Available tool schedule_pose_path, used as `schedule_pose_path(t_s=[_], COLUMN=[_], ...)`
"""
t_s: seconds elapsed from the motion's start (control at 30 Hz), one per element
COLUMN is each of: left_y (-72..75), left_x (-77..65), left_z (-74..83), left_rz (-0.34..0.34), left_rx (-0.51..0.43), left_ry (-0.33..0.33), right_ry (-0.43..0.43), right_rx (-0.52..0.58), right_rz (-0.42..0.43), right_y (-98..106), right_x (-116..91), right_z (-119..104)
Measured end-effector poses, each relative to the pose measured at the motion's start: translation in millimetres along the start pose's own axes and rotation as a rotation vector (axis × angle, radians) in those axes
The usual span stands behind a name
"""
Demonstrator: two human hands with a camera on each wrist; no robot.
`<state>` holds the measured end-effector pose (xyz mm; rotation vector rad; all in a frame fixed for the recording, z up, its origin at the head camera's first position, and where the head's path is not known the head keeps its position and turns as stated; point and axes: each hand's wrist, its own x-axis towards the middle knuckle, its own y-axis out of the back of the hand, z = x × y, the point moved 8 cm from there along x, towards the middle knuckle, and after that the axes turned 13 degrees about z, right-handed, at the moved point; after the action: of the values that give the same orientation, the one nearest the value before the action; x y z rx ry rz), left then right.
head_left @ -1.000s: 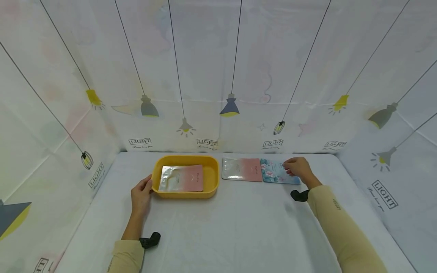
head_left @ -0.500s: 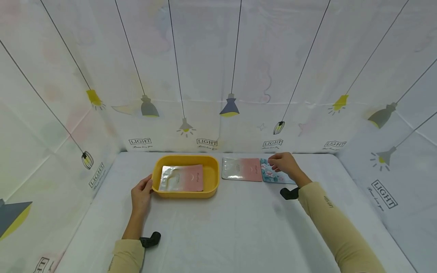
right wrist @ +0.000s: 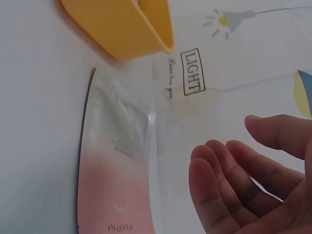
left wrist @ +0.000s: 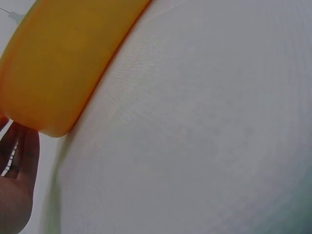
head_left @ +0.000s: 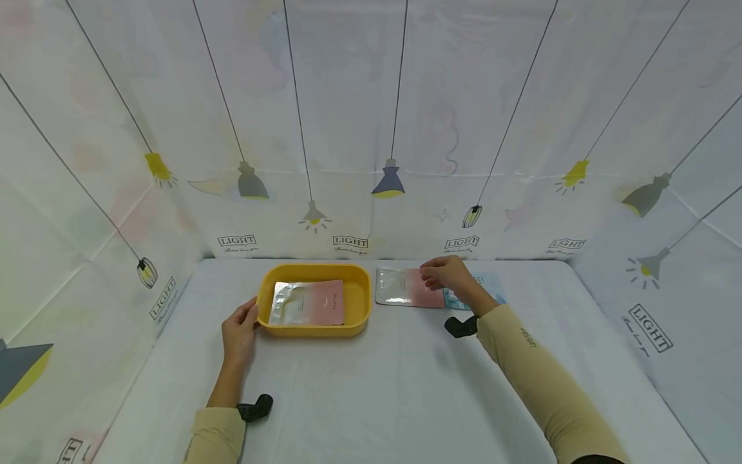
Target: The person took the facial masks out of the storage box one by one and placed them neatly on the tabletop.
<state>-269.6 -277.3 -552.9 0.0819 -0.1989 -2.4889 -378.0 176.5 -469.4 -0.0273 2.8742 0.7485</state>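
Observation:
My left hand [head_left: 238, 330] touches the left end of a yellow plastic tray [head_left: 313, 331], its fingers fairly straight along the outer wall [left wrist: 68, 63]. Inside the tray lies a silver-to-pink foil sachet [head_left: 310, 303]. A second sachet of the same look [head_left: 400, 287] lies flat just right of the tray. My right hand [head_left: 451, 277] hovers over its pink end with nothing in its grasp; the right wrist view shows loosely curved fingers and the thumb apart. Beyond it, a blue floral sachet [head_left: 489, 283] is partly covered by the hand in the head view.
A white cloth covers the table [head_left: 371, 393]. At its back edge stands a white curtain [head_left: 342, 193] printed with hanging lamps, which also runs along both sides. A black camera mount [head_left: 462, 327] sits on the right wrist, another [head_left: 256, 408] on the left.
My right hand has moved left from over the blue floral sachet to over the pink sachet. My left hand, the tray and the sachets have stayed in place.

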Motion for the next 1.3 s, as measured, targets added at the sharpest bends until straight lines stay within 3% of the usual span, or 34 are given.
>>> schedule_pose_path(t_s=[0.3,0.67,1.13,1.3], left_y=[-1.0,0.1,0.0,-1.0], left_x=[1.1,1.7,2.4,1.7], left_z=[-2.4,-0.3,-4.3,-4.1], left_rz=[-0.002,0.011,0.011,0.006], left_rx=[0.002,-0.012,-0.013,-0.014], left_ry=[0.017,0.014,0.032,0.030], right_ry=[-0.064,-0.068,-0.054,-0.044], right_rx=[0.060,0.086,-0.005,0.008], right_rz=[-0.015,-0.087,-0.110,-0.141], right_y=[-38.4,-88.4,-138.7,-156.6], right_x=[-5.1,-14.4,-21.2,-26.9], right_z=[-18.2,-44.2,-57.1,-58.8])
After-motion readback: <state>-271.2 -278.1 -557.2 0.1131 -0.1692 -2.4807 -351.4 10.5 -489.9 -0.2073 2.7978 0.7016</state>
